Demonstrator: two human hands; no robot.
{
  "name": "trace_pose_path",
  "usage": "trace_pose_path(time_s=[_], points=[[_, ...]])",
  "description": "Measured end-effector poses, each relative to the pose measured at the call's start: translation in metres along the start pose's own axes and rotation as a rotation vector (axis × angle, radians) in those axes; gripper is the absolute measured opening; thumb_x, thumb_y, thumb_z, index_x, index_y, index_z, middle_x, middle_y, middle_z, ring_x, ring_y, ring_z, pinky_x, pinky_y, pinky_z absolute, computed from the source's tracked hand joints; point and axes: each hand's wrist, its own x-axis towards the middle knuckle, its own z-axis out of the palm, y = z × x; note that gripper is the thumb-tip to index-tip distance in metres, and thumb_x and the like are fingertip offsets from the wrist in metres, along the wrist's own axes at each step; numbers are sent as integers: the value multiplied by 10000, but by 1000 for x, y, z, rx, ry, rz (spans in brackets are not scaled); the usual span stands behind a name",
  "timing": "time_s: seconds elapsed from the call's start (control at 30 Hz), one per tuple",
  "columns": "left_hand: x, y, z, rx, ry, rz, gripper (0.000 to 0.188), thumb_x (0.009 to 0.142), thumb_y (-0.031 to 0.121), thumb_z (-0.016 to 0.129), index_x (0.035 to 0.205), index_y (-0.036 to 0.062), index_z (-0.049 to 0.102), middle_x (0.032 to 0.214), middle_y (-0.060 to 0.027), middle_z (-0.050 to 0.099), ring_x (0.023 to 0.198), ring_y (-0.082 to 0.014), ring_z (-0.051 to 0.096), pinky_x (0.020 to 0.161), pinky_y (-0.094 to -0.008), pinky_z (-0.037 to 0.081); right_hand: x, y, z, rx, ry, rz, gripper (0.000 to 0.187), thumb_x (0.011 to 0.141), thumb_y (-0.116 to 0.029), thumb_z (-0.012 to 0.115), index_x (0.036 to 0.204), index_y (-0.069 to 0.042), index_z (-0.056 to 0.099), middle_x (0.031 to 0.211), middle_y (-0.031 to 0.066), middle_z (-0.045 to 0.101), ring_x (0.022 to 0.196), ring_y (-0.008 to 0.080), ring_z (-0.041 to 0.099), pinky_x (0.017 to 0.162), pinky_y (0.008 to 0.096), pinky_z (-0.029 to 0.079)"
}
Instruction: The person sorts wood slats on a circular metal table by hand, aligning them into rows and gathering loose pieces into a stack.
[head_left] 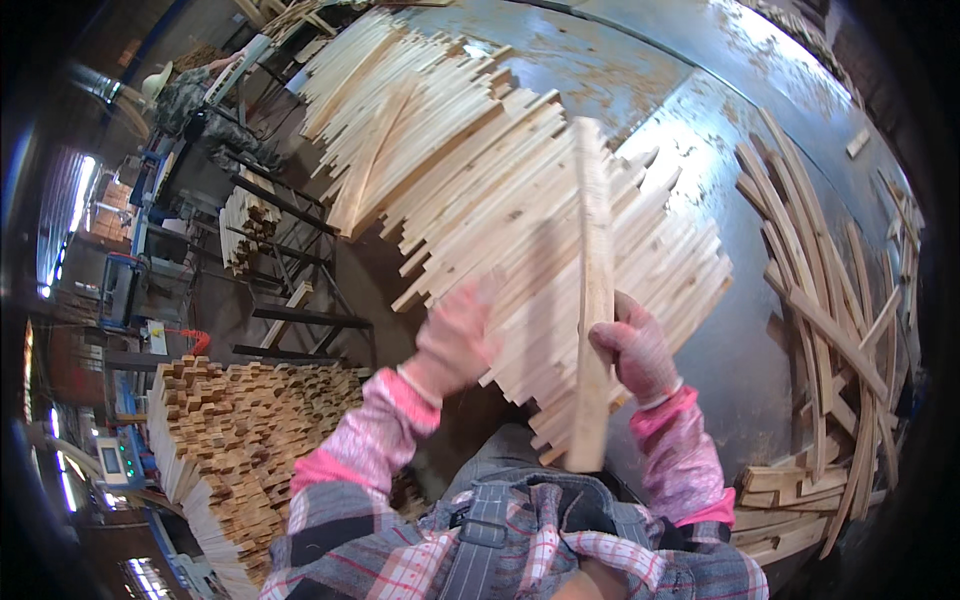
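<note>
My right hand [642, 352] is closed around a wooden strip [594, 225], thumb on its near face. The strip stands out lengthwise in front of me, its lower end close to my waist. Beneath it lies a wide layer of pale wooden strips [500, 222], laid side by side with uneven ends. My left hand [455, 338] is at the left edge of that layer, holding no strip that I can see. Motion smears its fingers, so their pose is unclear. Pink patterned sleeves cover both forearms.
A metal table [690, 130] carries the layer. Curved and crossed loose strips [825, 320] are heaped at the right. On the left stand a large stack of strips [270, 430] seen end-on and a dark metal rack [310, 320]. Another person [200, 110] is at the far left.
</note>
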Motion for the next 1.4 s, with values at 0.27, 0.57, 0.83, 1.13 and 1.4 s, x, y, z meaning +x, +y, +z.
trace_pose_path(time_s=[0.27,0.57,0.83,1.13,1.4], points=[[139,-107,-70,12,-97,353,591,666,147,869,1220,108,667,1119,-123,691,1012,-312,669,948,-401,506,92,-43,39,239,-453,160,358,892,-248,615,1116,32,632,840,129,674,659,175,637,593,307,528],[211,-305,-54,57,142,-400,470,874,280,746,1206,-27,621,1105,-243,689,1035,-394,651,889,-439,506,-18,95,-152,-1026,1366,20,472,953,-219,616,1321,70,551,1137,210,671,918,277,688,776,368,552],[252,-480,7,483,-172,-608,341,970,234,472,1075,23,719,1058,-235,714,1008,-427,686,785,-514,564,1,99,-69,-744,1264,660,551,873,-473,584,1190,-31,672,1169,248,680,1152,420,621,988,458,491],[232,-224,23,-232,43,120,204,917,65,564,1033,58,733,954,-160,699,914,-252,652,791,-363,507,-26,74,-68,-742,1029,616,625,860,-492,629,1270,-21,611,1263,244,638,1224,383,590,1031,454,461],[-41,-58,39,64,-1328,-246,537,887,564,604,835,49,745,761,-156,710,762,-282,709,743,-382,549,-45,133,-73,-868,924,450,549,891,-446,638,1262,-42,611,1184,233,675,1125,393,639,966,452,493]])
